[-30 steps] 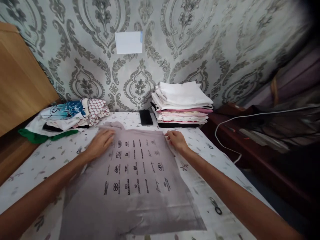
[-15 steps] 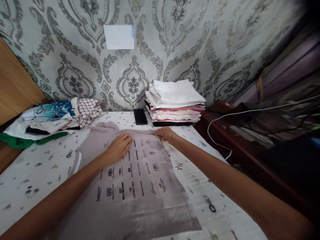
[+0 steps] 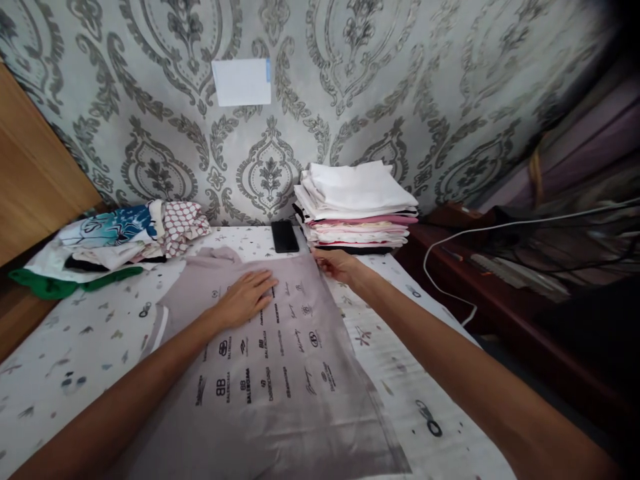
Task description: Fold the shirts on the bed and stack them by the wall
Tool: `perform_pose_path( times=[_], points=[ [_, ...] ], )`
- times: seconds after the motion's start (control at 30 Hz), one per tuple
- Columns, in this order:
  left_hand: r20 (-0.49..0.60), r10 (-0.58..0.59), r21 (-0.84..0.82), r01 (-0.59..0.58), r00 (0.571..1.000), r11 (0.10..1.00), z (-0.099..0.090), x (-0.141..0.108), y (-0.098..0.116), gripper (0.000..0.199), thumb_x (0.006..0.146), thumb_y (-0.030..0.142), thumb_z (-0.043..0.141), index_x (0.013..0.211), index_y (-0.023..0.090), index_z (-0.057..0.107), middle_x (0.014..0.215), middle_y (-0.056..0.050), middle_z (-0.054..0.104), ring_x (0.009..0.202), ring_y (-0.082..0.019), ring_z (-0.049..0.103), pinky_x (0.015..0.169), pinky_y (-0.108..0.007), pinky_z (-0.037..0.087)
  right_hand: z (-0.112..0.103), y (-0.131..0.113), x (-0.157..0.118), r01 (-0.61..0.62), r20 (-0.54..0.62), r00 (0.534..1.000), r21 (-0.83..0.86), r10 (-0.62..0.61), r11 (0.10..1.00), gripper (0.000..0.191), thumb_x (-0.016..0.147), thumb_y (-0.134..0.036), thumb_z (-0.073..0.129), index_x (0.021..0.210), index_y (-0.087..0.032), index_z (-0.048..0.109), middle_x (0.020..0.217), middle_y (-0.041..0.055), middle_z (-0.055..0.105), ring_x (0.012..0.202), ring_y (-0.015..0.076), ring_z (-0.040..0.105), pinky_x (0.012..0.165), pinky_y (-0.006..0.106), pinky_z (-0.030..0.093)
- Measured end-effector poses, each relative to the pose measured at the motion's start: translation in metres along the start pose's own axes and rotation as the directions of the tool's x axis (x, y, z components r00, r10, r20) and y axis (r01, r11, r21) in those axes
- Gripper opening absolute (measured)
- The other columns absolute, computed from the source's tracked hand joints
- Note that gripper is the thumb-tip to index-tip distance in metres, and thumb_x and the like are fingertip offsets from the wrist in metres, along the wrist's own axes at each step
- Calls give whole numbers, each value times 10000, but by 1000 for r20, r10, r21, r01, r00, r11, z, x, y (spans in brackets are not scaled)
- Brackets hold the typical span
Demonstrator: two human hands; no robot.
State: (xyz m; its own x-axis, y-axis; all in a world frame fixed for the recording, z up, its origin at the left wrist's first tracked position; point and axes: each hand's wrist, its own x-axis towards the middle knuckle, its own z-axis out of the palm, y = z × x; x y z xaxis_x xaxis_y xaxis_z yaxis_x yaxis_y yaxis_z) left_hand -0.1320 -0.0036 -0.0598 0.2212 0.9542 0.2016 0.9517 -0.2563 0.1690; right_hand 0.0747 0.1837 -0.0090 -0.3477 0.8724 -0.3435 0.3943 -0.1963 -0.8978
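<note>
A greyish-mauve T-shirt (image 3: 320,427) with rows of black printed lettering lies spread over the patterned bed sheet. My left hand (image 3: 246,299) rests palm down on the print, fingers stretched out. At the shirt's far right corner, my right hand (image 3: 339,264) pinches the edge of the cloth between thumb and fingers. The corner itself is partly hidden by those fingers. Just beyond the shirt's far edge lies a black phone (image 3: 285,237). Close behind my right hand stands a stack of folded clothes (image 3: 357,200), white on top.
A loose heap of clothes (image 3: 120,240) lies at the far left, beside a wooden panel (image 3: 40,173). On the right, a dark red ledge (image 3: 450,267) carries a white cable (image 3: 430,250) and clutter. Patterned wallpaper (image 3: 270,167) rises behind the bed.
The shirt's far edge has gone from slightly rumpled to flatter and straighter. My left hand's fingers have stretched out a little to the right. My right hand still pinches the corner.
</note>
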Motion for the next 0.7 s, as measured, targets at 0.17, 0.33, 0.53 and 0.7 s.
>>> perform_pose_path(
  times=[0.17, 0.33, 0.53, 0.7],
  points=[
    [90, -25, -3, 25, 996, 1000, -7, 2, 2, 514, 1047, 463, 314, 1493, 244, 445, 1623, -89, 343, 1515, -238, 266, 1224, -464, 222, 3, 7, 0, 129, -156, 972, -270, -175, 954, 187, 654, -131, 750, 572, -187, 592, 550, -11, 541, 651, 175, 558, 593, 267, 396],
    [144, -39, 1, 40, 989, 999, -9, 5, 5, 557, 1044, 515, 268, 1525, 262, 389, 1642, -75, 300, 1530, -229, 222, 1228, -455, 188, 32, 20, -17, 355, -153, 869, -469, -471, 809, 305, 811, -189, 588, 1100, -203, 683, 1115, 98, 696, 1093, 267, 612, 920, 371, 476],
    [118, -30, 62, 23, 993, 998, -9, -12, -12, 579, 1041, 522, 278, 1533, 230, 367, 1634, -84, 320, 1512, -208, 271, 1221, -429, 204, 67, 59, -33, 755, 430, 594, -590, -680, 286, 481, 975, -361, 411, 1385, -155, 556, 1471, 166, 533, 1379, 290, 469, 1156, 484, 361],
    [-114, -206, 249, 229, 972, 941, -36, -38, -58, 426, 1032, 329, 317, 1303, 160, 598, 1379, -160, 598, 1309, -282, 505, 1114, -472, 345, 53, 60, -22, 702, 380, 617, -661, -689, 264, 434, 976, -303, 404, 1310, -127, 618, 1402, 180, 589, 1326, 297, 514, 1134, 471, 396]
  ],
)
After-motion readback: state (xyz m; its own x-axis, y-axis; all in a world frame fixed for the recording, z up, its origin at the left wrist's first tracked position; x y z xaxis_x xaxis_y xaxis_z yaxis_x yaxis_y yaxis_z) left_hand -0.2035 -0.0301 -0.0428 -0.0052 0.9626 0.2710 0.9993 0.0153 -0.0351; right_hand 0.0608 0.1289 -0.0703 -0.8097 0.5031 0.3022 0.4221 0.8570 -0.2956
